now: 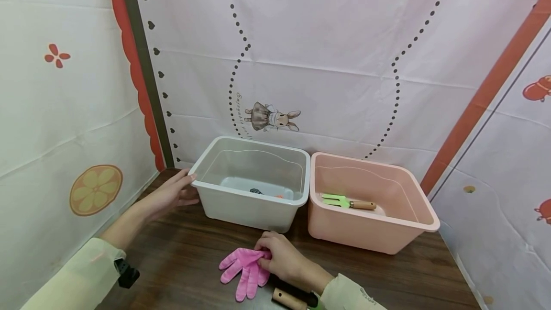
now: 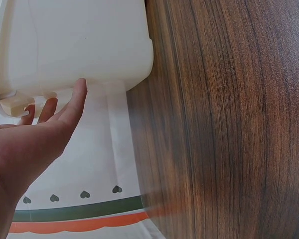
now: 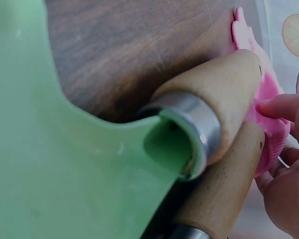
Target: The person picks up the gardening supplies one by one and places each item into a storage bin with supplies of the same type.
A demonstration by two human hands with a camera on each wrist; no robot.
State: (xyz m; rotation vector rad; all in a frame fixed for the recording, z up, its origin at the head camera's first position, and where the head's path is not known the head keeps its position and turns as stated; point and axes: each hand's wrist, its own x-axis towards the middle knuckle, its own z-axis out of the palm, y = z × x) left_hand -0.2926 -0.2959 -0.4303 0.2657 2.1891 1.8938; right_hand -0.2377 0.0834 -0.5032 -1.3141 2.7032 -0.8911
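My left hand (image 1: 174,193) grips the rim of the pale grey plastic tub (image 1: 249,209) at its left front corner. In the left wrist view its fingers (image 2: 72,109) curl below the rim, against the tub's outside. My right hand (image 1: 281,257) pinches a pink glove (image 1: 245,267) by its cuff end, the glove's fingers spread toward the left. Close below that hand lies a wooden handle (image 1: 289,299). The right wrist view shows a green garden tool (image 3: 79,159) with a wooden handle, and a second wooden handle (image 3: 219,184) beside it.
A pink tub (image 1: 353,228) stands right of the grey one, holding a green hand fork (image 1: 337,200) with a wooden handle. Small dark and orange items lie inside the grey tub. Printed cloth (image 1: 323,61) walls in the dark wooden table (image 1: 181,252) at back and sides.
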